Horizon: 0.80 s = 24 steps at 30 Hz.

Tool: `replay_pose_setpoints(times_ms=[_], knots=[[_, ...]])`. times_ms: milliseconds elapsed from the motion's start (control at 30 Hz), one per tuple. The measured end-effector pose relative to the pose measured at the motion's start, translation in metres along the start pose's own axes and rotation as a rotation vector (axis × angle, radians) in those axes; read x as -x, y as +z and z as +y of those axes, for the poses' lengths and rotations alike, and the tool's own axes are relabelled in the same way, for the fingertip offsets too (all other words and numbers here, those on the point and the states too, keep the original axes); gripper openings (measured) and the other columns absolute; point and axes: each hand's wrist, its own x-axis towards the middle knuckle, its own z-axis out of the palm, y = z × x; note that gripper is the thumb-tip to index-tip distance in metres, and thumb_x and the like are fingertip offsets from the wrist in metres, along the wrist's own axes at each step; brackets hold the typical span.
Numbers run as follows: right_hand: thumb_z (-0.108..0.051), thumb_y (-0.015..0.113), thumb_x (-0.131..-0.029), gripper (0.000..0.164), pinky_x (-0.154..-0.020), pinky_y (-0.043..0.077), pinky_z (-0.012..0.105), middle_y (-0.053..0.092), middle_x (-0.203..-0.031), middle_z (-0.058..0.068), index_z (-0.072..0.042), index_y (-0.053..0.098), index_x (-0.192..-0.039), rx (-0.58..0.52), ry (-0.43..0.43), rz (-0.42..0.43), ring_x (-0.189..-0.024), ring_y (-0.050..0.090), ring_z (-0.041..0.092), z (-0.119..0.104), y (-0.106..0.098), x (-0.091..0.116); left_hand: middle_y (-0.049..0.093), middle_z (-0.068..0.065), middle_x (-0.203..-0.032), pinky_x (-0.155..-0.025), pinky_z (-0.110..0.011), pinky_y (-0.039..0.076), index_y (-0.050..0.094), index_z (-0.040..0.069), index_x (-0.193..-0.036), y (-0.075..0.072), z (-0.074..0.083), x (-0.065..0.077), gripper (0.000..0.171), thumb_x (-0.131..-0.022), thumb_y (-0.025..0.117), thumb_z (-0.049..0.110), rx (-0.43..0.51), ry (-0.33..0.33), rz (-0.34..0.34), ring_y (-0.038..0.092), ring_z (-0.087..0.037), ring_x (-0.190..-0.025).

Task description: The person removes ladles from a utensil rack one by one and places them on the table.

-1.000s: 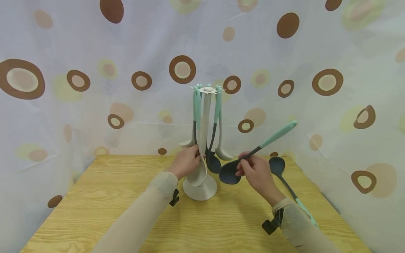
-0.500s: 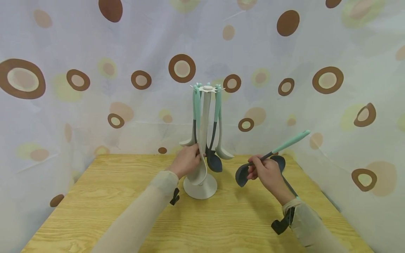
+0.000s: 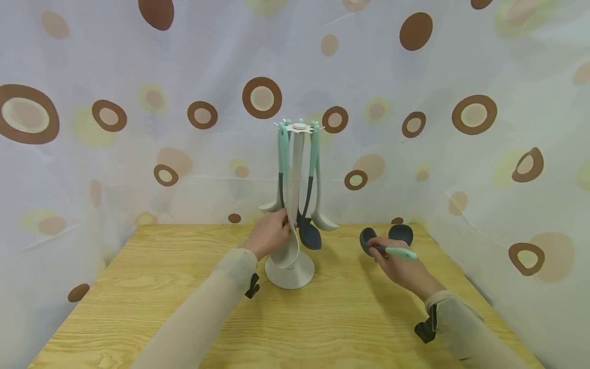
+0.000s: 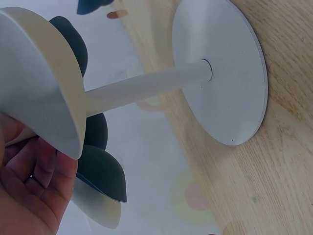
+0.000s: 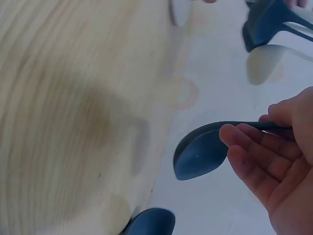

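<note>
A white utensil stand (image 3: 295, 277) with a round base stands mid-table, hung with several mint-handled utensils. My left hand (image 3: 268, 233) grips its pole, behind a hanging white ladle (image 4: 54, 63) that partly covers the fingers in the left wrist view. My right hand (image 3: 398, 266) pinches the dark shaft of a dark blue ladle (image 5: 200, 152); its mint handle (image 3: 401, 253) points back over the hand. This ladle is held above the table. Just beyond lies a second dark utensil (image 3: 400, 233) with a rounded bowl, its handle hidden by the right hand and arm.
Hanging on the stand's right side are a dark utensil (image 3: 310, 234) and a white ladle (image 3: 324, 221). The wooden table (image 3: 304, 328) ends at a white curtain (image 3: 207, 66) with brown and yellow spots, behind and along the sides.
My right hand has carried the dark ladle rightward, away from the stand, and its handle has swung down from a steep tilt to nearly level. The left hand stays on the pole.
</note>
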Motion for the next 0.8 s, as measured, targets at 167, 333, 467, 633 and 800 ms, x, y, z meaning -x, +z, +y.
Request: replay_pose_setpoints(times_ms=[167, 333, 467, 633, 800], knots=[[-0.023, 0.057, -0.092, 0.021, -0.061, 0.049, 0.031, 0.068, -0.091, 0.000, -0.014, 0.065, -0.110, 0.159, -0.081, 0.002, -0.072, 0.062, 0.012, 0.010, 0.005, 0.009, 0.068, -0.001, -0.100, -0.073, -0.034, 0.052, 0.058, 0.017, -0.106, -0.001, 0.001, 0.000, 0.019, -0.093, 0.054, 0.032, 0.004, -0.001, 0.000, 0.065, -0.014, -0.087], [-0.022, 0.060, -0.090, 0.023, -0.054, 0.048, 0.031, 0.068, -0.088, -0.001, -0.020, 0.064, -0.112, 0.315, -0.167, -0.018, -0.069, 0.063, 0.015, 0.027, 0.008, 0.013, 0.068, -0.001, -0.100, -0.072, -0.035, 0.052, 0.058, 0.018, -0.105, -0.001, 0.001, 0.000, 0.019, -0.093, 0.053, 0.032, 0.001, -0.001, 0.002, 0.065, -0.015, -0.087], [-0.019, 0.063, -0.087, 0.025, -0.045, 0.037, 0.024, 0.065, -0.081, -0.006, -0.027, 0.062, -0.110, 0.403, -0.163, -0.092, -0.061, 0.058, 0.010, 0.041, 0.011, 0.012, 0.068, -0.002, -0.101, -0.072, -0.035, 0.052, 0.058, 0.017, -0.106, -0.001, 0.001, 0.000, 0.020, -0.093, 0.053, 0.032, 0.000, 0.003, 0.006, 0.065, -0.016, -0.086], [-0.012, 0.067, -0.082, 0.034, -0.045, 0.036, 0.022, 0.067, -0.090, -0.005, -0.028, 0.061, -0.112, 0.426, -0.185, -0.157, -0.062, 0.058, 0.008, 0.055, 0.017, 0.013, 0.067, -0.001, -0.102, -0.071, -0.034, 0.052, 0.058, 0.018, -0.107, 0.000, -0.001, 0.000, 0.021, -0.094, 0.052, 0.032, -0.010, -0.003, 0.002, 0.065, -0.014, -0.086], [-0.001, 0.070, -0.077, 0.050, -0.041, 0.030, 0.021, 0.065, -0.082, -0.008, -0.024, 0.058, -0.120, 0.507, -0.185, -0.207, -0.047, 0.046, 0.004, 0.065, 0.021, 0.011, 0.067, -0.002, -0.101, -0.071, -0.034, 0.052, 0.058, 0.018, -0.108, 0.000, -0.001, 0.000, 0.021, -0.094, 0.052, 0.032, -0.004, 0.008, 0.007, 0.065, -0.015, -0.085]])
